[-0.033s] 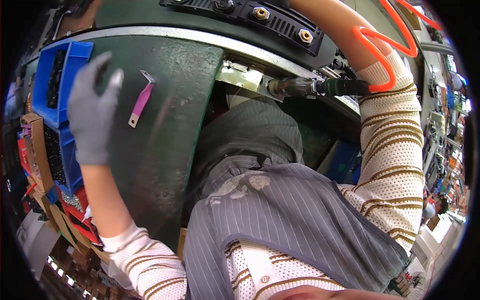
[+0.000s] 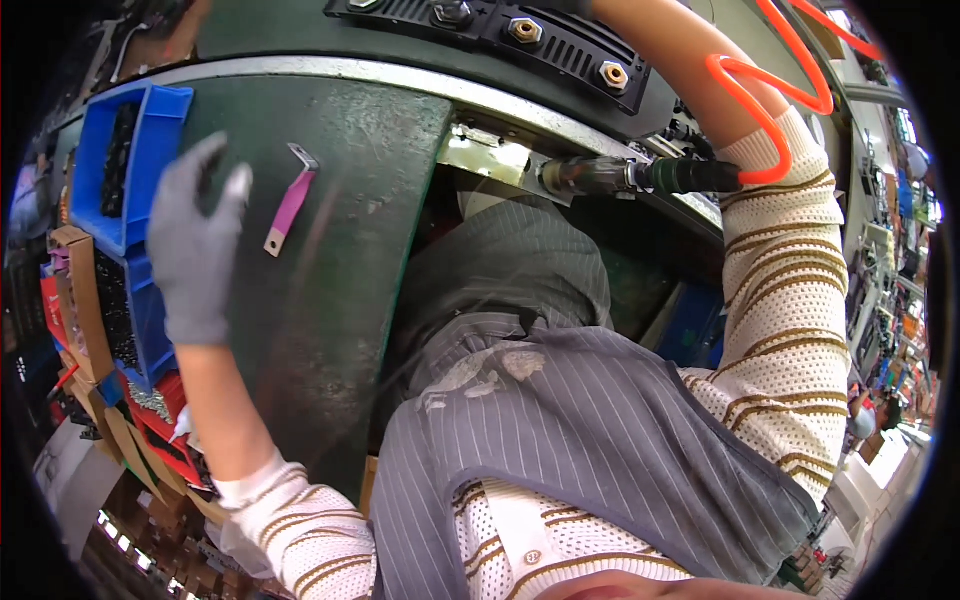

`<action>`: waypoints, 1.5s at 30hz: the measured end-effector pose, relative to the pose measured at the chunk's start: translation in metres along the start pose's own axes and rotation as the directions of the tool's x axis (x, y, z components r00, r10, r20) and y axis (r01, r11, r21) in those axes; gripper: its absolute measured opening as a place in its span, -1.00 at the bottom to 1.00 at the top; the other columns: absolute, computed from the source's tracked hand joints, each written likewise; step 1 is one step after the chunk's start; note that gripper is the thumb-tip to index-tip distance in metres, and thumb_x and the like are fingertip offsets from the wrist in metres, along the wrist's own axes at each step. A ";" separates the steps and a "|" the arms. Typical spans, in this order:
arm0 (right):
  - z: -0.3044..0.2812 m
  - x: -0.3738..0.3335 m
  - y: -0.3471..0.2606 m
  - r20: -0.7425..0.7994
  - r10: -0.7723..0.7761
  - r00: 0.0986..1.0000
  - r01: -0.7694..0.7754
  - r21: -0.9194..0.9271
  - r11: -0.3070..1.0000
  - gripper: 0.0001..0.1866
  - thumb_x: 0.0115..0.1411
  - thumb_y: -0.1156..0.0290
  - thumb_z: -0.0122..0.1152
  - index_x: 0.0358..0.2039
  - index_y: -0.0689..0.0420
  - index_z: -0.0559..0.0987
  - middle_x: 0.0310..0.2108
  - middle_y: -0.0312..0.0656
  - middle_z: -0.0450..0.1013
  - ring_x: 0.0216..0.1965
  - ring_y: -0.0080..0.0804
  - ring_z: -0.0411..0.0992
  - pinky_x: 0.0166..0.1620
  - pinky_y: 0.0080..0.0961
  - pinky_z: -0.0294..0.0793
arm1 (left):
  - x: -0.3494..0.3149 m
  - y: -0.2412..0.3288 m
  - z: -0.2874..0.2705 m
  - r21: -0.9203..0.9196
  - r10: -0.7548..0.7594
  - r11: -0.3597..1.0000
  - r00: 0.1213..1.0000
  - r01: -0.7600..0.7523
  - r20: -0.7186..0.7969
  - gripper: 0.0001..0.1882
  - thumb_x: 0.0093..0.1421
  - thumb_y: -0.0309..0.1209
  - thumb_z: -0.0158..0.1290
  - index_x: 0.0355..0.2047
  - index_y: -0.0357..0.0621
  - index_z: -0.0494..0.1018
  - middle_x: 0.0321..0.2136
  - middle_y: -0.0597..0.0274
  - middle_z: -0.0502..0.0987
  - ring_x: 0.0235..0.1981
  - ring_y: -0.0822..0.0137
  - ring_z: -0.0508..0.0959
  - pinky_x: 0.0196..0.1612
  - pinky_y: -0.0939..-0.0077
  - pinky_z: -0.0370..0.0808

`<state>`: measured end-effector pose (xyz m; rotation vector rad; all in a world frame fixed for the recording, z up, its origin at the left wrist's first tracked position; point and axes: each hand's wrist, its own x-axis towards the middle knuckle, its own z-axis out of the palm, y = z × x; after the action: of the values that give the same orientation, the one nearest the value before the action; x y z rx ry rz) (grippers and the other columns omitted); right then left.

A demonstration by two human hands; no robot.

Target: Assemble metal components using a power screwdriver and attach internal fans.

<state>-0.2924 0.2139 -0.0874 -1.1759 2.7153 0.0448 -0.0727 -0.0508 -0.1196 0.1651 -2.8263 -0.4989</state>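
On the left of the green bench (image 2: 335,270), as the head view shows it, the left hand (image 2: 197,240) in a grey glove is raised with its grip spread, thumb and fingers well apart. Just right of it lies a pink-sleeved strip (image 2: 291,208), flat on the bench, its bare metal ends showing and the far one bent. Left of the glove stand two blue bins, the far bin (image 2: 147,135) with dark pieces inside and the near bin (image 2: 147,312) with small black parts. A red bin (image 2: 178,463) sits nearer the person. At the far side, beyond a pale metal rail (image 2: 330,67), rests a black slotted housing (image 2: 560,55) with brass-coloured fittings. The right arm reaches over to its far side, where only a dark bit of the right hand (image 2: 568,5) shows at the edge of the view, so how its grip stands I cannot tell. Near the right forearm, a dark power tool (image 2: 645,176) lies lengthwise beside the rail, its left end at a shiny metal bracket (image 2: 485,157) and its right end joined to an orange coiled hose (image 2: 771,140).
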 end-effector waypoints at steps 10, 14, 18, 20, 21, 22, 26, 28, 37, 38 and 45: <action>0.042 -0.084 0.106 -0.087 -0.177 0.980 0.014 0.925 -0.379 -0.50 -0.04 0.71 0.15 0.00 0.26 0.41 -0.12 0.00 0.43 -0.18 -0.24 0.48 -0.06 -0.36 0.52 | -0.077 -0.013 0.031 0.097 -0.165 0.982 0.986 0.163 0.017 -0.56 -0.04 -0.25 0.27 -0.12 -0.08 0.54 -0.14 0.10 0.48 -0.01 0.13 0.40 0.09 0.29 0.33; 0.054 -0.148 0.121 -0.421 -0.097 0.902 0.405 0.745 0.530 -0.66 0.23 0.45 0.05 0.01 0.26 0.49 -0.13 -0.23 0.45 -0.28 -0.61 0.43 -0.23 -0.69 0.44 | -0.066 -0.012 0.035 0.045 -0.156 0.987 0.988 0.156 0.003 -0.70 -0.03 -0.34 0.25 -0.25 -0.12 0.56 -0.13 0.12 0.48 -0.01 0.14 0.40 0.06 0.30 0.34; 0.052 -0.174 0.100 -0.170 0.252 0.953 0.087 0.946 0.312 -0.67 0.17 0.39 0.10 -0.09 0.30 0.50 -0.36 -0.25 0.46 -0.38 -0.60 0.41 -0.27 -0.66 0.42 | -0.063 -0.009 0.032 -0.016 -0.110 0.994 0.994 0.110 0.020 -0.80 0.01 -0.43 0.23 -0.32 -0.19 0.54 -0.20 0.19 0.52 -0.11 0.27 0.46 -0.04 0.41 0.40; 0.064 -0.186 0.108 -0.236 0.225 0.945 0.121 0.894 0.430 -0.63 0.12 0.42 0.13 -0.06 0.30 0.49 -0.23 -0.23 0.49 -0.24 -0.54 0.47 -0.12 -0.59 0.45 | -0.052 0.008 0.030 -0.319 -0.218 0.921 0.975 0.222 0.051 -0.82 0.04 -0.46 0.21 -0.32 -0.21 0.54 -0.25 0.24 0.53 -0.18 0.36 0.47 -0.09 0.50 0.41; 0.067 -0.190 0.111 -0.205 0.240 0.949 0.107 0.924 0.368 -0.64 0.12 0.41 0.14 -0.06 0.28 0.49 -0.20 -0.23 0.49 -0.23 -0.57 0.47 -0.12 -0.60 0.46 | -0.044 0.020 0.028 -0.583 -0.313 0.746 0.942 0.322 0.119 -0.84 0.06 -0.49 0.19 -0.32 -0.24 0.54 -0.30 0.30 0.54 -0.26 0.46 0.49 -0.15 0.58 0.42; 0.064 -0.192 0.108 -0.205 0.239 0.949 0.107 0.924 0.368 -0.64 0.12 0.41 0.14 -0.06 0.28 0.49 -0.20 -0.23 0.49 -0.23 -0.57 0.47 -0.12 -0.60 0.46 | -0.035 0.037 0.026 -0.583 -0.315 0.745 0.942 0.323 0.119 -0.84 0.06 -0.49 0.19 -0.32 -0.24 0.54 -0.30 0.30 0.54 -0.26 0.46 0.49 -0.15 0.58 0.42; 0.063 -0.190 0.100 0.084 0.295 0.952 -0.108 0.992 0.068 -0.66 0.12 0.43 0.19 -0.08 0.24 0.51 -0.29 -0.28 0.50 -0.26 -0.59 0.48 -0.11 -0.63 0.47 | 0.008 0.098 0.027 -0.786 -0.152 0.589 0.981 0.188 0.121 -0.81 0.13 -0.49 0.16 -0.24 -0.28 0.54 -0.39 0.34 0.56 -0.39 0.59 0.48 -0.30 0.71 0.41; 0.070 -0.191 0.100 0.015 0.225 0.974 -0.045 0.990 0.132 -0.66 0.08 0.48 0.25 -0.09 0.23 0.52 -0.33 -0.31 0.50 -0.29 -0.59 0.49 -0.15 -0.63 0.47 | 0.025 0.121 0.037 -0.853 -0.057 0.514 0.996 0.088 0.068 -0.79 0.14 -0.46 0.16 -0.22 -0.30 0.54 -0.37 0.33 0.58 -0.39 0.60 0.49 -0.32 0.72 0.44; 0.064 -0.162 0.066 -0.181 0.192 0.965 0.090 0.910 0.404 -0.60 0.19 0.51 0.12 0.07 0.24 0.43 -0.41 -0.36 0.45 -0.42 -0.71 0.40 -0.34 -0.76 0.43 | 0.059 0.183 0.095 -0.879 0.126 0.478 0.990 -0.006 0.062 -0.73 0.16 -0.33 0.14 -0.18 -0.23 0.51 -0.42 0.18 0.59 -0.45 0.40 0.57 -0.33 0.56 0.51; 0.070 -0.156 0.071 -0.149 0.184 0.972 0.064 0.913 0.403 -0.59 0.19 0.49 0.11 0.08 0.22 0.42 -0.42 -0.39 0.46 -0.44 -0.73 0.38 -0.40 -0.80 0.39 | 0.060 0.185 0.099 -0.763 0.173 0.636 0.985 -0.119 -0.010 -0.79 0.18 -0.35 0.14 -0.22 -0.17 0.56 -0.45 0.26 0.62 -0.44 0.50 0.58 -0.32 0.63 0.51; 0.070 -0.137 0.064 -0.074 0.200 0.977 -0.074 0.762 0.643 -0.71 0.13 0.46 0.13 -0.10 0.10 0.56 -0.52 -0.40 0.41 -0.52 -0.72 0.37 -0.46 -0.74 0.37 | 0.070 0.200 0.120 -0.678 0.209 0.682 0.961 -0.274 -0.179 -0.79 0.17 -0.30 0.10 -0.25 -0.13 0.56 -0.44 0.09 0.60 -0.43 0.20 0.61 -0.33 0.42 0.53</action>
<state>-0.2361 0.3630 -0.1349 -0.7122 2.4593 -1.1024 -0.1860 0.1633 -0.1416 -0.3311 -2.3081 -1.4037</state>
